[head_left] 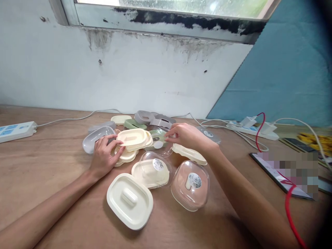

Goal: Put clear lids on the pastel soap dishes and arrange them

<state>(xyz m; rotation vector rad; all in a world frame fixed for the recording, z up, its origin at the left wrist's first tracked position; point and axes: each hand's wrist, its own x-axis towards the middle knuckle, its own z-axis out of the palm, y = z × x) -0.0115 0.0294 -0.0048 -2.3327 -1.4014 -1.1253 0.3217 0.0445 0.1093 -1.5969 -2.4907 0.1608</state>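
My left hand (105, 154) is closed at the left edge of a stack of cream plastic lids, its thumb and index finger on the top cream lid (132, 137). To the right, my right hand (185, 136) is bent at the wrist with thumb and fingertips drawn together over a green lid (155, 134) and a clear cover. What it pinches, if anything, I cannot make out. Under that wrist leans another cream piece (190, 154). Nearer me lie a cream lid with a raised handle (129, 200), a labelled clear cover (190, 186) and a second clear cover (158, 169) over cream pieces.
Behind are grey parts (144, 117), and a grey dish (98, 138) lies left. Power strips stand at the left (18, 131) and right (254, 129), with white cables along the wall. A red cable (290, 204) crosses a dark-edged flat device (282, 176) at right.
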